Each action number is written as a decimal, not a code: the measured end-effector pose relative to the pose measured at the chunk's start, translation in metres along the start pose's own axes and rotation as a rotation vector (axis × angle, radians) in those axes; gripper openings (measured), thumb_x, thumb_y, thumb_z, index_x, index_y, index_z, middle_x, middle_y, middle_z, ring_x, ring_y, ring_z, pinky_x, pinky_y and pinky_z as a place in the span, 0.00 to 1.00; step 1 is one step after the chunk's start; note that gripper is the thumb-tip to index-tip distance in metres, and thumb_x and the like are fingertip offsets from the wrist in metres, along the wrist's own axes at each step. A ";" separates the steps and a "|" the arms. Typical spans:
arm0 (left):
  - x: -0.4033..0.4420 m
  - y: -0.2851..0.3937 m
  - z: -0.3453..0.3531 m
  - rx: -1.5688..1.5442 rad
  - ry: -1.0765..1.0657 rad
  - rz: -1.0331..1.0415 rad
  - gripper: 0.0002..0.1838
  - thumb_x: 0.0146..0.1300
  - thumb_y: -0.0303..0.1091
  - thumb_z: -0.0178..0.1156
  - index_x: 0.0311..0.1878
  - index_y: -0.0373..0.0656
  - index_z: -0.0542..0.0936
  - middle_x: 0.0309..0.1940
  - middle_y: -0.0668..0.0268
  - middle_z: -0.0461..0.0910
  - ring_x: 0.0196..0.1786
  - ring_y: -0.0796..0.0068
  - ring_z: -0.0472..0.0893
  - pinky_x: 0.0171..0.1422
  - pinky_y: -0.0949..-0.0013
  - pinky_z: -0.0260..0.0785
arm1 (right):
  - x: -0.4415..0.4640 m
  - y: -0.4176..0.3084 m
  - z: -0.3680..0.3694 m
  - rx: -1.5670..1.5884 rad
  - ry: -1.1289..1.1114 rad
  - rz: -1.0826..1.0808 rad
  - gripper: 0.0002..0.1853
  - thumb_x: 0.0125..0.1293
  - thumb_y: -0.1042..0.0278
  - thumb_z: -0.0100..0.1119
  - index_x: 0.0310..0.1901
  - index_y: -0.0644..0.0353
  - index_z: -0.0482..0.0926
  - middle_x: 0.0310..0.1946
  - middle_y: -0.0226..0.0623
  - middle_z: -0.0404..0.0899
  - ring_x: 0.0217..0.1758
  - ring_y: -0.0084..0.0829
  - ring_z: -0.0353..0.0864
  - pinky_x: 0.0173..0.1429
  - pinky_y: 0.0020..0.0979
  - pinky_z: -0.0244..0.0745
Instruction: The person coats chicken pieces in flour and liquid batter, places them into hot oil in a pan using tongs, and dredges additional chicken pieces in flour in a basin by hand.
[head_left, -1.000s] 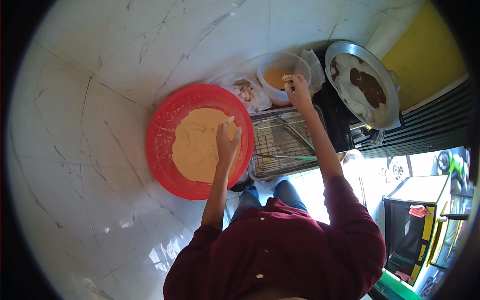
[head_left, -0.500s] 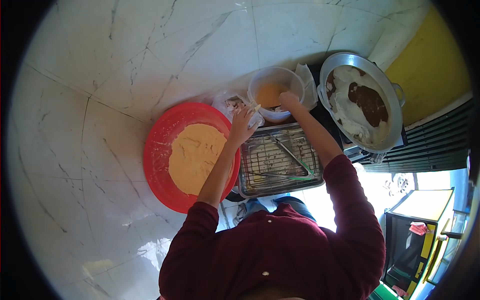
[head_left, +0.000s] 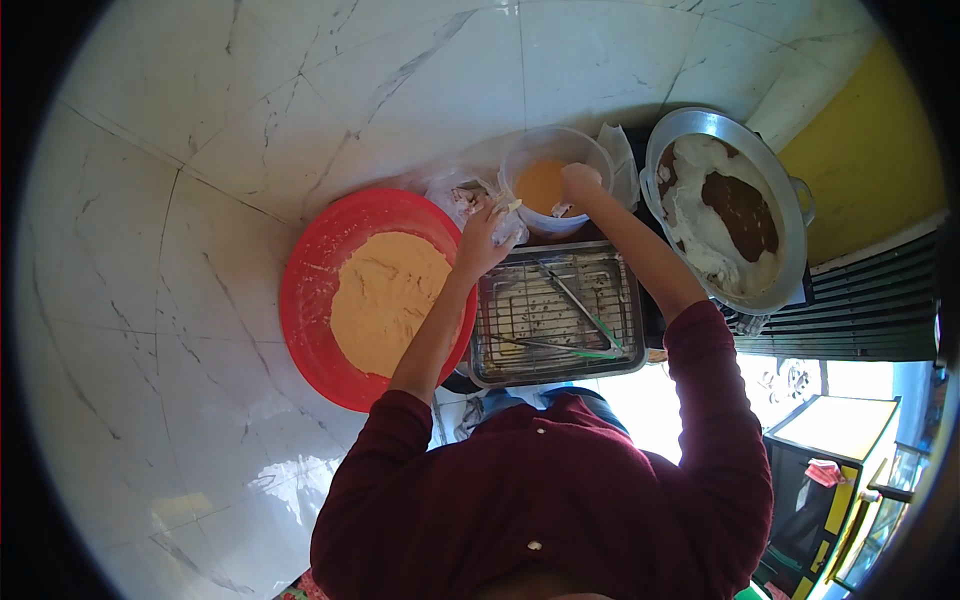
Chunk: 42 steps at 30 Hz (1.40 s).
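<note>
My left hand [head_left: 482, 242] is at a clear plastic bag [head_left: 462, 200] holding pale, pinkish pieces like raw meat; its fingers are closed on the bag's edge, though the fingertips are partly hidden. Over the clear plastic tub [head_left: 513, 150] of orange batter [head_left: 538, 186], my right hand [head_left: 581, 184] is closed, and a small pale, pinkish piece [head_left: 561, 209] shows under its fingers. To the left of my left forearm sits a red basin [head_left: 305, 310] with yellowish flour [head_left: 385, 300].
A rack tray [head_left: 500, 372] with metal tongs [head_left: 575, 300] on it lies nearest my body. At the right, a large metal pan [head_left: 795, 245] holds brown oil with white foam. White marbled tiles [head_left: 240, 90] run behind, and a glass-sided cabinet [head_left: 835, 425] stands lower right.
My right hand has lifted slightly, and the pale piece beneath it shows more. The left hand stays at the bag. The whole view has shifted a little.
</note>
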<state>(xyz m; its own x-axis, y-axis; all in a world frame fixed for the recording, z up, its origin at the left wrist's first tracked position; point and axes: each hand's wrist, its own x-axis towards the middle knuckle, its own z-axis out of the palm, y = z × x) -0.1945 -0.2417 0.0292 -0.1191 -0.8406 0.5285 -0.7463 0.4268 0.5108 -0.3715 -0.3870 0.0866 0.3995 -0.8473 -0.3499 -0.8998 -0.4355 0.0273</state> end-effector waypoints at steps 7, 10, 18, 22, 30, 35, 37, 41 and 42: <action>-0.001 -0.003 0.001 -0.001 0.025 0.003 0.26 0.47 0.33 0.62 0.52 0.41 0.70 0.53 0.54 0.69 0.56 0.50 0.67 0.61 0.58 0.59 | -0.016 -0.015 -0.036 -0.038 -0.146 0.042 0.32 0.30 0.47 0.74 0.38 0.59 0.81 0.40 0.39 0.80 0.44 0.38 0.79 0.46 0.39 0.75; 0.000 0.000 -0.002 -0.022 0.061 0.036 0.25 0.47 0.33 0.62 0.51 0.40 0.71 0.52 0.54 0.70 0.56 0.51 0.67 0.61 0.58 0.58 | -0.028 -0.013 -0.053 -0.073 -0.121 -0.005 0.31 0.31 0.48 0.73 0.38 0.61 0.81 0.38 0.39 0.80 0.43 0.38 0.79 0.45 0.40 0.75; -0.001 0.001 -0.006 -0.036 0.081 0.050 0.22 0.48 0.31 0.60 0.49 0.39 0.72 0.51 0.56 0.71 0.54 0.53 0.69 0.60 0.58 0.59 | -0.063 0.002 -0.079 -0.113 0.103 -0.184 0.26 0.35 0.50 0.71 0.33 0.64 0.80 0.29 0.43 0.80 0.34 0.38 0.81 0.40 0.40 0.76; -0.003 -0.003 -0.003 0.012 0.056 0.049 0.22 0.48 0.30 0.59 0.49 0.39 0.72 0.51 0.56 0.71 0.55 0.53 0.68 0.58 0.58 0.59 | -0.084 0.012 -0.085 -0.064 0.129 -0.230 0.24 0.37 0.52 0.70 0.28 0.67 0.79 0.23 0.45 0.79 0.26 0.38 0.80 0.34 0.39 0.76; -0.017 -0.024 0.003 0.065 0.054 -0.017 0.21 0.50 0.32 0.58 0.49 0.39 0.72 0.53 0.54 0.68 0.56 0.53 0.66 0.59 0.57 0.58 | -0.108 0.017 -0.093 0.247 0.053 -0.085 0.25 0.41 0.51 0.68 0.21 0.71 0.74 0.14 0.43 0.74 0.15 0.33 0.76 0.21 0.31 0.74; -0.066 0.003 -0.062 -0.027 0.259 -0.194 0.16 0.53 0.31 0.56 0.46 0.40 0.75 0.48 0.56 0.72 0.52 0.54 0.70 0.57 0.59 0.61 | -0.129 0.000 -0.109 0.378 0.149 -0.024 0.27 0.41 0.48 0.68 0.21 0.72 0.77 0.14 0.43 0.74 0.16 0.31 0.74 0.21 0.30 0.69; -0.109 0.002 -0.088 -0.080 0.242 -0.348 0.15 0.55 0.32 0.56 0.46 0.40 0.75 0.49 0.56 0.72 0.53 0.58 0.71 0.57 0.62 0.62 | -0.143 -0.024 -0.105 0.390 0.238 -0.133 0.27 0.41 0.47 0.67 0.21 0.71 0.77 0.15 0.43 0.74 0.17 0.32 0.74 0.24 0.31 0.69; -0.195 0.013 -0.127 -0.066 0.264 -0.644 0.14 0.56 0.33 0.55 0.45 0.39 0.76 0.43 0.57 0.76 0.49 0.62 0.75 0.53 0.67 0.65 | -0.165 -0.092 -0.086 0.341 0.183 -0.351 0.27 0.42 0.45 0.66 0.26 0.68 0.79 0.16 0.42 0.74 0.23 0.33 0.75 0.32 0.34 0.67; -0.216 0.016 -0.133 -0.024 0.253 -0.731 0.14 0.56 0.33 0.54 0.44 0.39 0.76 0.41 0.56 0.76 0.47 0.59 0.75 0.51 0.65 0.66 | -0.166 -0.110 -0.075 0.326 0.135 -0.413 0.26 0.44 0.47 0.66 0.30 0.68 0.80 0.15 0.41 0.74 0.22 0.31 0.74 0.32 0.32 0.66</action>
<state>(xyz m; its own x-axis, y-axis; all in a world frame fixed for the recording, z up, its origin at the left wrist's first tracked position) -0.0936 -0.0091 0.0133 0.5539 -0.8110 0.1884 -0.5625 -0.1977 0.8028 -0.3258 -0.2213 0.2114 0.7310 -0.6665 -0.1464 -0.6624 -0.6417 -0.3865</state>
